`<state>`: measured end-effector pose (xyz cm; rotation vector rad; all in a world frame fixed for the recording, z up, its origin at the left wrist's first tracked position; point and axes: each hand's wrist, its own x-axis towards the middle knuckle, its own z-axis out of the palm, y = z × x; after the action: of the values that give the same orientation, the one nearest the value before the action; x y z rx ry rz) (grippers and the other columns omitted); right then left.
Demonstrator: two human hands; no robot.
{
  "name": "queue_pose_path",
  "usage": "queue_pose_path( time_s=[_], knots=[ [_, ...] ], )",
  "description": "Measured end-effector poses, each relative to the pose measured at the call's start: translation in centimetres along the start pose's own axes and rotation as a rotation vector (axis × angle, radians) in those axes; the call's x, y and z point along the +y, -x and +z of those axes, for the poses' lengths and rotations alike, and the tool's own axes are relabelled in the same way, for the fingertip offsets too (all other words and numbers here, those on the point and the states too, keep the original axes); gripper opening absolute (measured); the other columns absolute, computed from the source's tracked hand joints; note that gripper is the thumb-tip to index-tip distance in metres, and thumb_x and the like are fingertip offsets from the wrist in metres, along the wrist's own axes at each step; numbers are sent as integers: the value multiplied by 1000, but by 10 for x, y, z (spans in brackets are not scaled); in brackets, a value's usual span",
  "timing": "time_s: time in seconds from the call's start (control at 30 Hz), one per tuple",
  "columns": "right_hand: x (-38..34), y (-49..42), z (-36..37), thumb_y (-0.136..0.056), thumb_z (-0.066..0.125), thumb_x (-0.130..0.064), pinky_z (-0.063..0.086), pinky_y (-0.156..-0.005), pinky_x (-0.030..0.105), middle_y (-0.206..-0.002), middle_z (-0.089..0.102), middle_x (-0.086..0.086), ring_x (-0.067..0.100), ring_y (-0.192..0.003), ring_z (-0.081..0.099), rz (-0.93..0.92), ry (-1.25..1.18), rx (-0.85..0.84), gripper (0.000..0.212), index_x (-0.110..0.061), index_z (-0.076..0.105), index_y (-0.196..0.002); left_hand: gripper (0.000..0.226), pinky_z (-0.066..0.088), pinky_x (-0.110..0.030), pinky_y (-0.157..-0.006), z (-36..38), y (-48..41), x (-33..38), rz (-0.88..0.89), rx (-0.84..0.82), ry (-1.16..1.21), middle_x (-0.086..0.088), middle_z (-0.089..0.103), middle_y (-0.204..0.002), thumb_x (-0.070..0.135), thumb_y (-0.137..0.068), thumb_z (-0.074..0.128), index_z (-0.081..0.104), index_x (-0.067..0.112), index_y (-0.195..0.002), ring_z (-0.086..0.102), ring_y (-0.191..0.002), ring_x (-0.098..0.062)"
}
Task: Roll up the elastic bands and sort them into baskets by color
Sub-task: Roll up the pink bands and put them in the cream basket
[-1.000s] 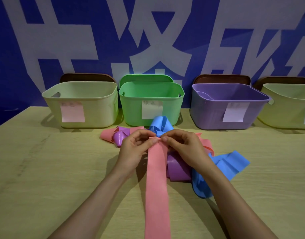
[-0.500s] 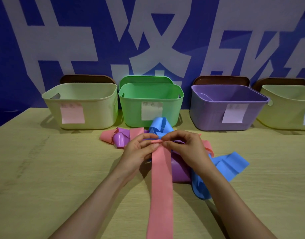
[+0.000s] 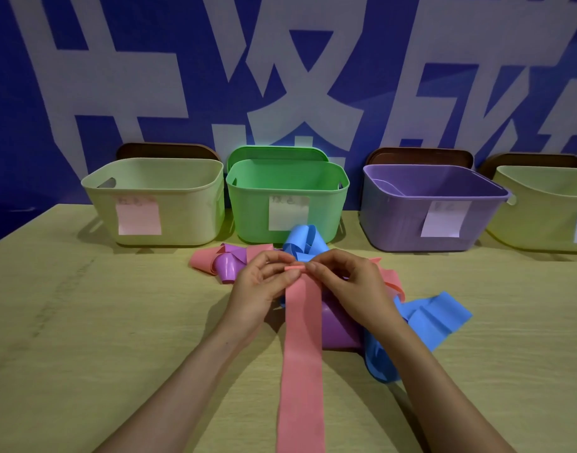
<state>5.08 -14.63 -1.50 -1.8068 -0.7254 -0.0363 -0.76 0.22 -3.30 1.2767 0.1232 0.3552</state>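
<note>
Landmark for my log: the green basket [image 3: 247,210], standing at the back of the surface [image 3: 84,338] with a pale note [image 3: 288,214] on its front wall. Pink band [image 3: 301,354] — a long flat strip lying straight in front of the green basket and running down to the near edge of my view; its far end is turned into a small tight roll [image 3: 294,267]. Left hand [image 3: 261,286]: in front of the green basket, fingers curled, pinching the left end of that roll. Right hand [image 3: 352,286]: in front and slightly right of the green basket, pinching the roll's right end. Blue band [image 3: 301,238]: looped, just before the green basket's front wall; I cannot tell whether it touches. Second blue band [image 3: 434,317]: folded, in front and well to the right of the green basket. Purple band [image 3: 336,331]: in front of the green basket, partly under the pink band and the right wrist. Pink-and-purple tangle [image 3: 212,261]: just in front and left of the green basket. Cream basket [image 3: 182,207]: immediately left of the green basket, pink note [image 3: 138,219] on its front. Purple basket [image 3: 395,217]: right of the green basket, pale label [image 3: 444,220] on its front. Yellow basket [image 3: 542,220]: farthest right of the green basket, cut by the frame edge. The writing on the notes is too blurred for me to read.
</note>
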Motion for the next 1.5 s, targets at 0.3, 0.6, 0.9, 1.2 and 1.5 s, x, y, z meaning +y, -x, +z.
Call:
queue_pose_path(
  time_s=[0.3, 0.6, 0.9, 1.2, 1.5],
  knots=[
    [2, 0, -4, -77, 76, -10, 48, -71, 13, -78, 73, -5, 1, -71, 64, 32, -86, 31, 9, -16, 73, -82, 25, 55, -26, -67, 2, 3, -3, -92, -27, -35, -8, 73, -88, -2, -79, 69, 60, 11, -98, 69, -76, -17],
    [2, 1, -5, -74, 76, 0, 53, -81, 23, -83, 73, 0, 8, -81, 66, 98, -176, -2, 13, -11, 72, -81, 23, 56, -25, -71, -1, 2, 3, -108, -71, 26, -5, 73, -93, -7, -79, 64, 63, 9, -96, 69, -79, -14],
    [0, 2, -3, -76, 78, -12, 53, -78, 20, -94, 71, -3, 6, -80, 65, 61, -134, -22, 21, -22, 69, -92, 16, 51, -19, -57, 1, 3, 1, -69, -17, 25, -3, 71, -80, 0, -79, 67, 65, 10, -91, 66, -67, -12],
    [4, 1, -2, -85, 69, -16, 51, -71, 30, -76, 71, 2, 8, -68, 60, 61, -94, -22, 4, -17, 72, -84, 25, 53, -26, -70, 1, 3, 1, -77, -24, 13, -4, 72, -92, -1, -78, 68, 62, 12, -99, 67, -80, -15],
    [5, 1, -4, -76, 77, -7, 45, -67, 13, -70, 68, -8, 2, -66, 59, 56, -137, -21, 15, -19, 71, -81, 25, 51, -26, -67, -3, 3, 6, -146, -50, 17, -7, 71, -94, -2, -77, 68, 61, 10, -98, 66, -77, -15]
  ],
)
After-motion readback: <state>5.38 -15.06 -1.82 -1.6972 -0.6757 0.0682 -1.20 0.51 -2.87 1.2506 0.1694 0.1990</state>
